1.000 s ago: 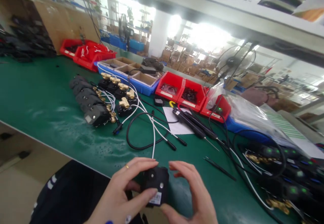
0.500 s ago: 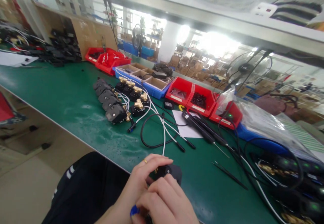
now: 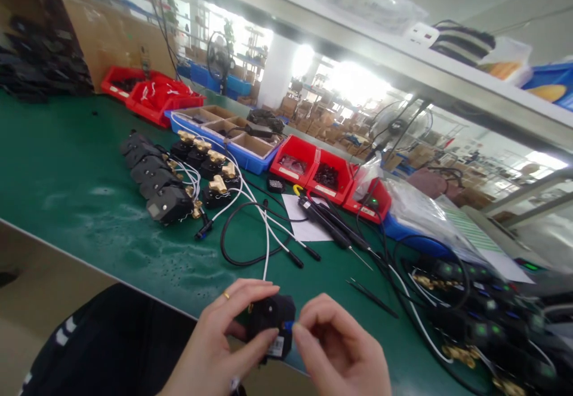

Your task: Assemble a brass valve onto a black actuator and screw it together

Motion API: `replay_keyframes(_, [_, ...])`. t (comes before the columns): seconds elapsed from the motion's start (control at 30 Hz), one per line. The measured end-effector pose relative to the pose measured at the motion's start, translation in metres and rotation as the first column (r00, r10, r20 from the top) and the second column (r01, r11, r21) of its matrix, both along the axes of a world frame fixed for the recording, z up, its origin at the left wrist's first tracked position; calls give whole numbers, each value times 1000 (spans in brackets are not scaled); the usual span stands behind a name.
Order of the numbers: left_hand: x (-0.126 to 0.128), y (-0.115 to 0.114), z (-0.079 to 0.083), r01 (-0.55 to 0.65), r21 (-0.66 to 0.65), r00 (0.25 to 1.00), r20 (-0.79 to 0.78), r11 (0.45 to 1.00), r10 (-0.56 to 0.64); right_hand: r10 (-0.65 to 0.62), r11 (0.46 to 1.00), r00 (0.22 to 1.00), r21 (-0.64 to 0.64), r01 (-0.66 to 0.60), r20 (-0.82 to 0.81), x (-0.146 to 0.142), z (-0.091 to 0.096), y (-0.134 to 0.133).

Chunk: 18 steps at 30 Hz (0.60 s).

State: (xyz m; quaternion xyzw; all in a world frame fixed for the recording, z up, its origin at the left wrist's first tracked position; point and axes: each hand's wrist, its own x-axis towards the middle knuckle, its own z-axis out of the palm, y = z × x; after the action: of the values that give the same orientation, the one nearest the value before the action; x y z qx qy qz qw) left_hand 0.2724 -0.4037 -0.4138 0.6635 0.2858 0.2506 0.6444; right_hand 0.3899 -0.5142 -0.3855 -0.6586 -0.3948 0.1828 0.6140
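In my left hand [image 3: 228, 324] is a small black valve actuator housing [image 3: 283, 307], held near the table's front edge with the thumb across its face. A white label shows on its lower side, and a white cable [image 3: 267, 246] runs down behind my fingers. My right hand [image 3: 342, 342] is at the housing's right side, thumb and forefinger pinched at a small blue cap [image 3: 288, 325]. The cap touches the housing; whether it is seated cannot be made out. Beyond, several similar black units [image 3: 168, 202] with brass fittings [image 3: 218, 184] stand on the green table.
Tweezers [image 3: 373, 297] and black electric screwdrivers [image 3: 324, 223] lie to the right, with loose cables around them. Red parts bins [image 3: 333, 182] and a blue divided tray [image 3: 250, 160] line the back. More wired black units [image 3: 492, 300] crowd the right end. A shelf [image 3: 358, 37] overhangs.
My right hand has moved from below my left hand to the housing's right side, bringing the blue cap there. The housing's label now shows. The whole view has shifted to the right.
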Motion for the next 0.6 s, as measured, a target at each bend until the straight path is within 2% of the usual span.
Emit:
replay_keyframes(0.1, [-1, -1, -3, -34, 12, 999, -11, 999, 34, -109, 992, 964, -89, 90, -243, 5, 1, 7])
replay_keyframes(0.17, [-2, 1, -8, -13, 45, 1000, -13, 999, 14, -133, 989, 949, -105, 107, -284, 0, -2, 14])
replay_keyframes(0.33, [-3, 3, -17, 14, 110, 1000, 1, 994, -14, -198, 976, 959, -127, 175, -204, -12, -5, 21])
replay_keyframes(0.6, [0, -2, -7, -51, 88, 999, 23, 995, 49, -239, 963, 969, -139, 229, -62, -15, -5, 23])
